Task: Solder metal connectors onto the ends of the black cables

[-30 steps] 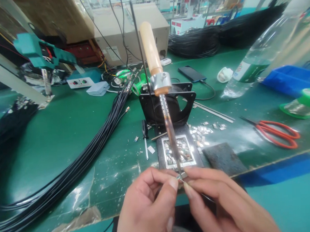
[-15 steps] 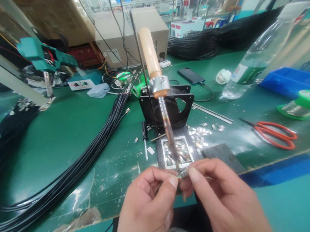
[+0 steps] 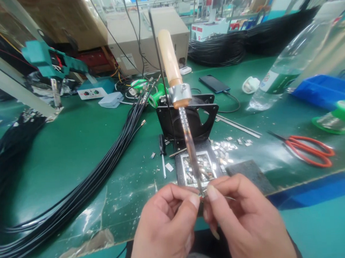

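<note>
A soldering iron with a wooden handle (image 3: pixel 170 59) is clamped on a black stand (image 3: pixel 186 122), its tip pointing down between my fingertips. My left hand (image 3: pixel 173 217) pinches a tiny part at the tip, too small to name. From the other side, my right hand (image 3: pixel 237 210) has thumb and forefinger pressed together at the same spot, with a thin wire-like strand showing beside the fingers. Just behind my hands is a white-rimmed tray (image 3: pixel 184 174) holding many small metal pieces.
Black cables (image 3: pixel 105 167) run along the left. A screwdriver (image 3: pixel 162 148) lies beside the stand. On the right are red-handled scissors (image 3: pixel 309 150), a solder spool (image 3: pixel 336 117), a plastic bottle (image 3: pixel 279 77), a blue bin (image 3: pixel 321 90) and a dark block (image 3: pixel 250 175). A phone (image 3: pixel 213 83) lies behind.
The whole view has shifted slightly. My right fingertips have come a little closer to my left ones at the iron's tip, and both hands keep their pinch.
</note>
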A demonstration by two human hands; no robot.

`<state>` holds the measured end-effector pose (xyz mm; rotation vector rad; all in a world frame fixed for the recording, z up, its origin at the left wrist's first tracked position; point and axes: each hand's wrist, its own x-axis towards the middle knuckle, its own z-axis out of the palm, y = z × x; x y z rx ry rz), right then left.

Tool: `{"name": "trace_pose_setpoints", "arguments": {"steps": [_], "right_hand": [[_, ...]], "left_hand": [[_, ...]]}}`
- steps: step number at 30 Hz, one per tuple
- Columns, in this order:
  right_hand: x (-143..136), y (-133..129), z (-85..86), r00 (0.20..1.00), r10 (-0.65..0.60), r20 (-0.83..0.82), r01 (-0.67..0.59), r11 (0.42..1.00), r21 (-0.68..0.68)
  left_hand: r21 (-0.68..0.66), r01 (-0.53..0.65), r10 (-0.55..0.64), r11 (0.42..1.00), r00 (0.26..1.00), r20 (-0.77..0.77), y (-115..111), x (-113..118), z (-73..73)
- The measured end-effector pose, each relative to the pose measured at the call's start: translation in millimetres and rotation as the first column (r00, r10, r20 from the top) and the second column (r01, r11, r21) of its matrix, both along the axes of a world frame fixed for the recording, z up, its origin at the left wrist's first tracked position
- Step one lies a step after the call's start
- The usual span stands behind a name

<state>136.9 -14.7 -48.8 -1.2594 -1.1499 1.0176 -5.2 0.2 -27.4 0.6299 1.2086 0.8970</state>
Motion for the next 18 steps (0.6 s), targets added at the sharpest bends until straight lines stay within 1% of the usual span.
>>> {"name": "trace_pose_setpoints", "arguments": {"steps": [6, 13, 18], "right_hand": [[-0.3, 0.1, -1.1, 1.000, 0.007, 0.006, -0.007, 1.000, 0.024], [0.1, 0.7, 0.1, 1.000, -0.004, 0.022, 0.003, 1.000, 0.017], [-0.4, -0.6, 0.6, 1.000, -0.001, -0.019, 0.001, 1.000, 0.005]], "left_hand": [[0.001, 0.002, -0.002, 1.000, 1.000, -0.001, -1.0, -0.1, 0.0], [0.001, 0.000, 0.000, 1.000, 1.000, 0.011, 2.0, 3.1, 3.2], [0.000, 0.001, -0.001, 1.000, 1.000, 0.024, 1.8, 2.2, 4.4]]}}
